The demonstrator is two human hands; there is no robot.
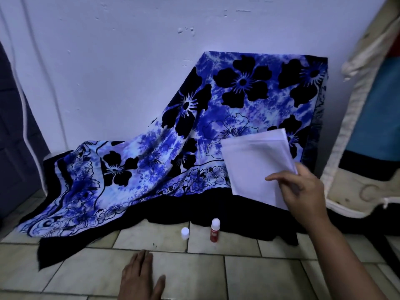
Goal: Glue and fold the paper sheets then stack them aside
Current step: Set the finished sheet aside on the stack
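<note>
My right hand [303,191] grips the lower right edge of a stack of white paper sheets [257,163], held up in front of the blue flowered cloth [194,118]. A red glue bottle [214,230] with a white top stands upright on the tiled floor [259,276] below the sheets. A small white cap [185,233] stands just left of it. My left hand [140,278] lies flat, fingers spread, on the tiles at the bottom centre, holding nothing. A faint pale sheet seems to lie under it; I cannot tell for sure.
The flowered cloth drapes over a raised object against the white wall [129,50], its black border [194,213] spilling onto the floor. A cream-edged mattress or cushion [357,126] stands at the right. A dark door [13,126] is at the left.
</note>
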